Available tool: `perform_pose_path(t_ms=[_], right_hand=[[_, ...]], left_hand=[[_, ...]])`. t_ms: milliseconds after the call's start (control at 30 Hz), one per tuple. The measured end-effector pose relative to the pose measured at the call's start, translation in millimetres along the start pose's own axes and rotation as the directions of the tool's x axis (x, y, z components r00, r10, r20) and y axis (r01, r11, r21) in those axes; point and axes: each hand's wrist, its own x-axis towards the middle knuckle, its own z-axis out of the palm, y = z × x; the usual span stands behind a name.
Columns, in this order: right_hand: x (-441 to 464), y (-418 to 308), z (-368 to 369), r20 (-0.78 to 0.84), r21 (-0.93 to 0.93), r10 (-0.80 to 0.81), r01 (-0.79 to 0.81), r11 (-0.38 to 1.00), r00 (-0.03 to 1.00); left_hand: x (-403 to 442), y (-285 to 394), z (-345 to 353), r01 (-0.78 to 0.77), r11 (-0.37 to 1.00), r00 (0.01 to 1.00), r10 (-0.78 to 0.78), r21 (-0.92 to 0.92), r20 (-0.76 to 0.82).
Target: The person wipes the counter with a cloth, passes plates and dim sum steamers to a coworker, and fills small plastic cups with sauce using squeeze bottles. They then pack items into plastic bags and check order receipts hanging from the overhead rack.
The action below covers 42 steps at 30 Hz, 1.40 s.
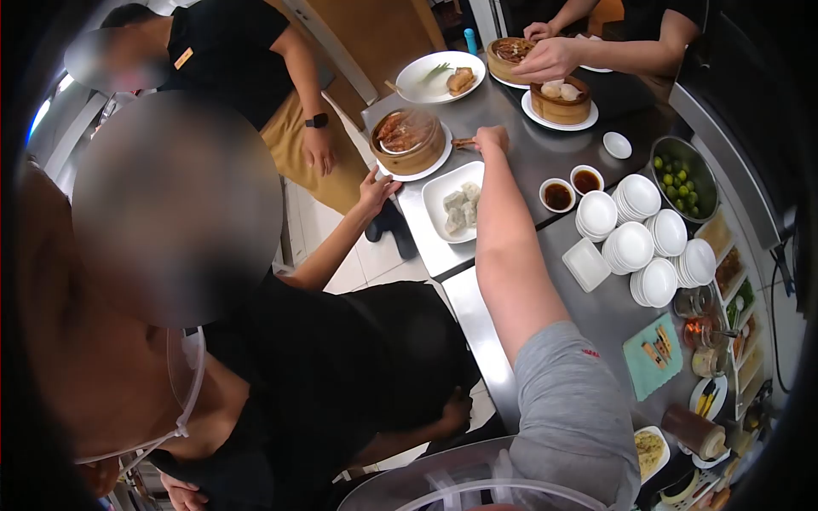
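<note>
My right hand (492,140), at the end of a grey-sleeved arm, is closed on a small brown wooden clip (464,143). Just left of it, a bamboo steamer (407,159) of reddish-brown chicken feet stands on a white plate (445,153). Another person's hand (377,189) touches that plate's near-left edge. Below my wrist lies a square white dish (434,192) of pale dumplings (463,209), partly covered by my forearm. My left hand does not show.
Beyond are a white plate (417,78), two more steamers (560,102) and a co-worker's hands (550,60). On the right stand sauce bowls (558,196), stacked white saucers (632,245), a pot of green fruit (682,179) and clips on a teal cloth (645,375). People in black crowd the left.
</note>
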Motion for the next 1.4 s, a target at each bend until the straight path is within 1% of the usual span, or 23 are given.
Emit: perform_pose_path(t_ms=[133, 233, 300, 433, 500, 533, 600, 633, 700, 733, 833, 867, 933, 967, 1000, 1067, 1133, 1167, 1200, 1233, 1267, 1333, 1400], right_hand=[[-7, -9, 6, 0.085, -0.019, 0.042, -0.040, 0.999, 0.995], [9, 1, 10, 0.143, 0.055, 0.065, -0.073, 0.996, 0.988], [10, 1, 6, 0.257, 0.051, 0.022, -0.036, 0.998, 0.966], [15, 5, 7, 0.251, 0.027, 0.019, -0.027, 0.999, 0.968], [36, 17, 13, 0.239, -0.061, -0.116, 0.134, 0.989, 0.964], [48, 27, 19, 0.231, -0.065, -0.113, 0.131, 0.989, 0.966], [70, 48, 25, 0.027, -0.198, -0.337, 0.335, 0.921, 0.941], [70, 54, 18, 0.019, -0.206, -0.336, 0.333, 0.920, 0.942], [66, 63, 10, 0.031, -0.478, -0.492, 0.446, 0.757, 0.870], [72, 63, 13, 0.093, -0.517, -0.436, 0.417, 0.747, 0.895], [13, 42, -25, -0.004, -0.427, -0.352, 0.317, 0.847, 0.936], [16, 44, -25, -0.006, -0.428, -0.350, 0.314, 0.847, 0.937], [43, 61, -11, 0.256, -0.354, -0.110, 0.199, 0.914, 0.960], [63, 73, 2, 0.257, -0.357, -0.111, 0.201, 0.912, 0.960], [86, 87, 19, 0.309, -0.283, -0.262, 0.352, 0.892, 0.914], [77, 82, 17, 0.350, -0.194, -0.415, 0.498, 0.845, 0.840], [9, 55, -23, 0.136, -0.107, -0.392, 0.407, 0.907, 0.910], [-3, 55, -27, 0.137, -0.106, -0.390, 0.405, 0.908, 0.911], [-15, 54, -31, 0.050, -0.080, -0.403, 0.406, 0.910, 0.914], [-23, 52, -35, -0.037, -0.055, -0.413, 0.411, 0.910, 0.910], [-29, 48, -40, -0.033, -0.056, -0.411, 0.408, 0.911, 0.911], [-41, 42, -48, 0.042, -0.181, -0.375, 0.376, 0.909, 0.926], [-42, 47, -49, -0.015, -0.121, -0.399, 0.395, 0.911, 0.917]], left_hand=[[3, -1, 4, 0.013, 1.000, 1.000, -0.013, 0.008, -0.017], [7, -4, 9, 0.021, 1.000, 0.999, -0.021, 0.008, -0.025], [8, -5, 13, 0.018, 1.000, 0.999, -0.018, 0.000, -0.031], [8, -6, 16, 0.004, 1.000, 0.999, -0.004, -0.010, -0.040], [9, -8, 19, -0.004, 1.000, 0.999, 0.003, -0.021, -0.045], [10, -9, 21, -0.007, 1.000, 0.999, 0.006, -0.030, -0.048], [10, -11, 24, -0.023, 0.998, 0.998, 0.019, -0.057, -0.065], [9, -12, 24, -0.030, 0.997, 0.997, 0.025, -0.069, -0.073], [6, -12, 22, -0.040, 0.995, 0.995, 0.031, -0.094, -0.090], [8, -11, 24, -0.057, 0.992, 0.994, 0.046, -0.112, -0.097], [9, -6, 31, -0.088, 0.979, 0.988, 0.063, -0.183, -0.139], [10, -3, 34, -0.098, 0.975, 0.987, 0.070, -0.199, -0.143], [2, -14, 29, -0.110, 0.982, 0.988, 0.091, -0.156, -0.123], [-1, -24, 27, -0.131, 0.985, 0.987, 0.120, -0.112, -0.104], [-4, -35, 24, -0.156, 0.985, 0.985, 0.150, -0.068, -0.083], [-7, -52, 20, -0.210, 0.977, 0.976, 0.211, 0.024, -0.043], [-10, -41, 26, -0.238, 0.968, 0.971, 0.240, 0.076, -0.024], [-5, -13, 45, -0.116, 0.976, 0.980, 0.082, -0.186, -0.179], [0, 13, 61, -0.028, 0.893, 0.953, -0.112, -0.448, -0.282], [5, 36, 71, -0.025, 0.895, 0.953, -0.114, -0.446, -0.282], [12, 57, 78, 0.000, 0.907, 0.974, -0.095, -0.421, -0.204], [15, 60, 78, 0.027, 0.920, 0.990, -0.079, -0.392, -0.119], [10, 38, 73, 0.149, 0.935, 0.928, -0.245, -0.323, -0.282]])
